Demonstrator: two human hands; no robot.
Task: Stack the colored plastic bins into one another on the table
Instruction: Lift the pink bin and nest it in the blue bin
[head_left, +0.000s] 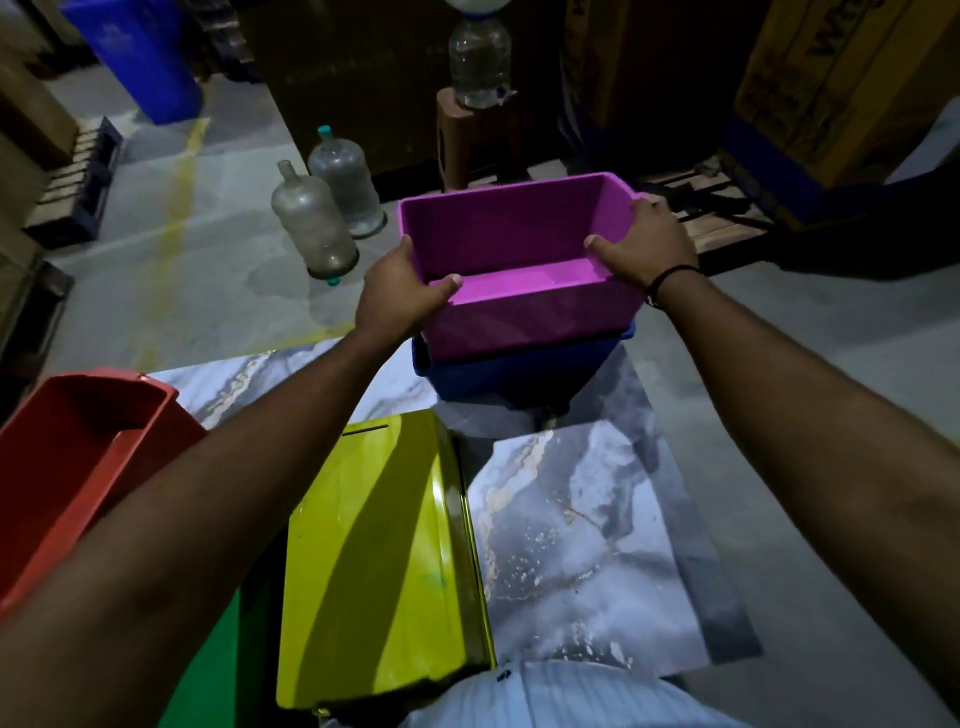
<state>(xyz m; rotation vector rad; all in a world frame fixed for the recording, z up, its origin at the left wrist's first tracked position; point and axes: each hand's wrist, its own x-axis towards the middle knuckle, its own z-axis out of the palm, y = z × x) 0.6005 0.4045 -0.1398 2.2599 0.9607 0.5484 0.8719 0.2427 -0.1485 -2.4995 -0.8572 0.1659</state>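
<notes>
Both hands clasp the purple bin (519, 249) at centre frame, the left hand (400, 291) and right hand (644, 244) each curled over a short end with the thumb inside the rim; it sits partly down in the blue bin (509, 369), apparently not yet fully seated. Keep the rims parallel and press down evenly, since the tapered, smooth, rigid plastic walls may bind if tilted. The red bin (78, 467) and glossy yellow bin (374, 561) wait at lower left on the marbled table (582, 545).
</notes>
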